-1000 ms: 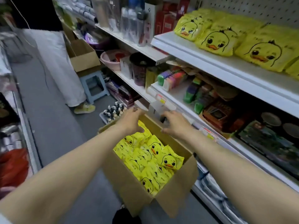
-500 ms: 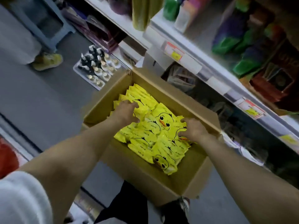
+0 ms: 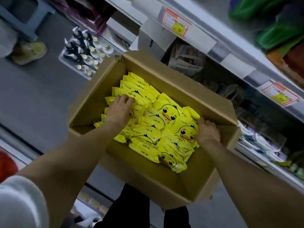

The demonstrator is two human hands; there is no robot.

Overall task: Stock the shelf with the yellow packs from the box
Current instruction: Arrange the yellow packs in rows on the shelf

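Observation:
An open cardboard box [image 3: 164,181] stands on the floor below me, holding several yellow duck-print packs [image 3: 167,112]. My left hand [image 3: 119,109] lies on the packs at the box's left side, its fingers curled over the top of one pack [image 3: 134,96]. My right hand [image 3: 207,131] is at the right side of the pile, fingers curled round the edge of a duck-face pack [image 3: 185,132]. The shelf with stocked yellow packs is out of view.
White shelf edges with price tags [image 3: 176,23] run along the right, close to the box. A tray of small bottles [image 3: 83,53] sits on the grey floor beyond the box. Another person's yellow shoe [image 3: 29,52] is at far left. My dark trousers [image 3: 130,209] show below.
My view has dropped from the shelves down onto the box. Both hands went from the box's far rim into it and now sit on the packs, the right one further right.

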